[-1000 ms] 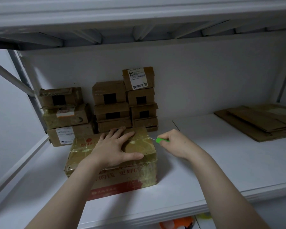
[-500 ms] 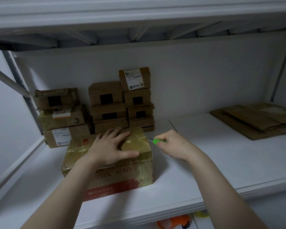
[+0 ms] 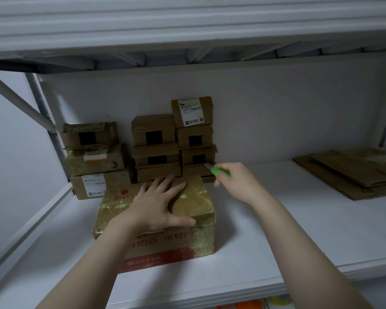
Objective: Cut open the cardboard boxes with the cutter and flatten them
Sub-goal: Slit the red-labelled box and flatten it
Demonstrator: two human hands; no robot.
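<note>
A taped brown cardboard box with red print on its front sits on the white shelf. My left hand lies flat on its top with fingers spread. My right hand grips a green cutter just past the box's far right corner, its short blade pointing left toward the stacked boxes.
Several small cardboard boxes are stacked against the back wall, with three more at the left by the metal upright. Flattened cardboard lies at the right. An upper shelf hangs low overhead.
My right hand has lifted the cutter up and away from the box's far right edge. My left hand has stayed flat on the box top.
</note>
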